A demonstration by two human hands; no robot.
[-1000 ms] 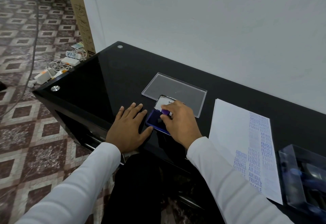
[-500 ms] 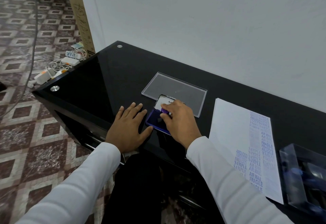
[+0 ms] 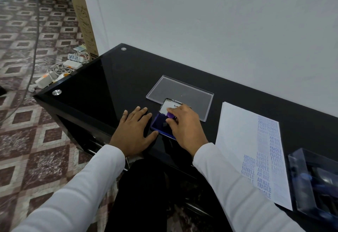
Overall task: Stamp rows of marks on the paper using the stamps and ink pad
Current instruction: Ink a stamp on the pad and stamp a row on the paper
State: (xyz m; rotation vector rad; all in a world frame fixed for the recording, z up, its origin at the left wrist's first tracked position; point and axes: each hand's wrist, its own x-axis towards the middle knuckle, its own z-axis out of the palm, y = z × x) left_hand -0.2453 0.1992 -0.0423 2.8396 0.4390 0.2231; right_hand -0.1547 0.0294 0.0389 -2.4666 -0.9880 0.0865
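Observation:
A blue ink pad (image 3: 161, 126) lies open on the black glass table (image 3: 113, 83), its white-labelled lid (image 3: 169, 106) folded back. My right hand (image 3: 184, 124) pinches a stamp with a purple knob (image 3: 171, 115) and holds it down on the pad. My left hand (image 3: 132, 131) rests flat on the table just left of the pad, thumb touching its near corner. To the right lies a white paper (image 3: 237, 140) bearing columns of blue stamped words along its right side.
A clear plastic lid (image 3: 182, 92) lies behind the ink pad. A clear box (image 3: 316, 184) holding more stamps sits at the far right, next to the paper. The wall runs close behind the table. Cables and adapters lie on the tiled floor to the left.
My right hand has shifted very slightly on the ink pad with the stamp. My left hand stays flat in place.

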